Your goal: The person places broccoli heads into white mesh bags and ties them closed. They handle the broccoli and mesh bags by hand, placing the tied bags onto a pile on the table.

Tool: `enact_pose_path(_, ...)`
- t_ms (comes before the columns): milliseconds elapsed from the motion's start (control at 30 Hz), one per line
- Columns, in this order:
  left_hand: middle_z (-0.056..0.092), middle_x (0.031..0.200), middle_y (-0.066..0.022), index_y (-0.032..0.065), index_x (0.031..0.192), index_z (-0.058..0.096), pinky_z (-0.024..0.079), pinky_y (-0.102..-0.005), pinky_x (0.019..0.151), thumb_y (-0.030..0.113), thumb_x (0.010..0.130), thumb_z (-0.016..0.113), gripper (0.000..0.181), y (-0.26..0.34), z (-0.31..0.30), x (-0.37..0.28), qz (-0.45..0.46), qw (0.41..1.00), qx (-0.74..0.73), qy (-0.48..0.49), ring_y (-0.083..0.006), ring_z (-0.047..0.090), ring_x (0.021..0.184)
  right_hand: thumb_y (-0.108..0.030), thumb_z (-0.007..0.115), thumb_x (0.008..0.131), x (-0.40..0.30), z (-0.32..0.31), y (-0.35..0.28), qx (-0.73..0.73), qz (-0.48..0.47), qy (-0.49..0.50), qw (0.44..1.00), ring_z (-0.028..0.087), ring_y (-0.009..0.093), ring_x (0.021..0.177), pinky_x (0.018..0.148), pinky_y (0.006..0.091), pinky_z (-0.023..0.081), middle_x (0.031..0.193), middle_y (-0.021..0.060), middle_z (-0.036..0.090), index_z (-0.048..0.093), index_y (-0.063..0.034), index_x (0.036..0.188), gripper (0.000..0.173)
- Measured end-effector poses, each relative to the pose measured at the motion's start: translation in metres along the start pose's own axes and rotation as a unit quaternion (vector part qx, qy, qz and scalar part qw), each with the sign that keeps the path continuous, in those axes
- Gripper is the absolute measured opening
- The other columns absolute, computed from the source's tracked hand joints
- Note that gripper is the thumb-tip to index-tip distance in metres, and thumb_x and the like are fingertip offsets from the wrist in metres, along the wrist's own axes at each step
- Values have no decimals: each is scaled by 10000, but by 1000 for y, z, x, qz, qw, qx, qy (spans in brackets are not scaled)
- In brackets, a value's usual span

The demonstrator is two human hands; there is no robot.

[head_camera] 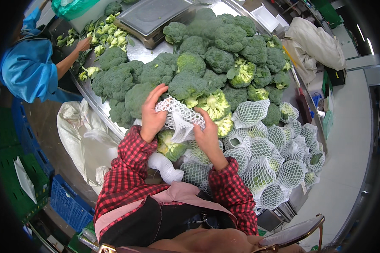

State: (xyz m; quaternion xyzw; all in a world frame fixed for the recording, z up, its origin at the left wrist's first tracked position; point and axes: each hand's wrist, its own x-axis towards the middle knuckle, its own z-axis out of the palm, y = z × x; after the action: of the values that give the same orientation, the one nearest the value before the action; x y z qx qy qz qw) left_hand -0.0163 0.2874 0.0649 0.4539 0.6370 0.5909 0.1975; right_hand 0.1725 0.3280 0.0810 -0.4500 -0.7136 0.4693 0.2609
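Note:
My left hand point(153, 112) and my right hand point(206, 132) hold a white foam net sleeve point(179, 117) spread between them. Its upper rim lies against a broccoli head point(187, 85) in the pile; whether the net goes around any of it I cannot tell. Below the sleeve sits a broccoli head with its cut stem side showing point(171, 147). Bare broccoli heads point(230, 38) are heaped on the metal table beyond my hands. To the right and near my body lie several broccoli heads in white foam nets point(259, 175). A rolled bundle of foam nets point(166, 167) rests by my left forearm.
A scale point(155, 15) stands at the table's back. At the left, a co-worker's hand point(83, 44) touches broccoli trimmings point(115, 39). An open white sack point(88, 139) hangs beside the table's left edge point(104, 121). Blue crates point(68, 202) stand on the floor; white sacks point(315, 42) lie at the right.

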Motion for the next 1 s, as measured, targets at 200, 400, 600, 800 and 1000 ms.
enact_pose_path(200, 513, 1270, -186, 2, 1182, 544, 373, -324, 980, -32, 697, 527, 486, -1, 3, 1, -25, 999, 34, -10, -301, 496, 1183, -74, 560, 763, 19, -5, 8, -11, 0, 10, 1000, 608, 335, 915, 816, 358, 460, 1031, 206, 608, 461, -23, 1245, 495)
enact_pose_path(400, 478, 1285, -223, -15, 1265, 446, 352, -357, 998, 32, 730, 484, 539, -12, 16, 6, -66, 994, 63, -57, -343, 457, 1209, -84, 486, 811, 64, 2, 43, 108, 93, 55, 988, 538, 266, 1091, 906, 332, 417, 1223, 207, 518, 322, 17, 1354, 576)
enact_pose_path(600, 582, 1104, -130, -10, 1223, 495, 416, -284, 882, -14, 769, 451, 456, -15, 30, 15, -141, 984, -111, -22, -197, 556, 985, -57, 486, 811, 93, 3, 65, 388, 99, 30, 916, 525, 163, 1017, 898, 270, 400, 1141, 109, 555, 456, 23, 1247, 444)
enact_pose_path(800, 594, 952, -36, -42, 1199, 514, 433, -233, 779, 86, 888, 425, 348, 1, 32, 5, -181, 935, -302, -48, -97, 540, 855, -51, 535, 773, 58, -48, -11, 152, -78, 69, 983, 540, 131, 898, 807, 253, 419, 969, 93, 600, 567, 4, 1049, 283)
enact_pose_path(1000, 624, 1004, -107, -37, 1067, 557, 463, -290, 833, 94, 870, 412, 277, 23, 31, -3, -170, 906, -372, -111, -186, 599, 913, -58, 561, 751, 3, -64, -14, 288, 60, 113, 949, 512, 92, 549, 499, 227, 369, 675, 8, 587, 599, 24, 761, 91)
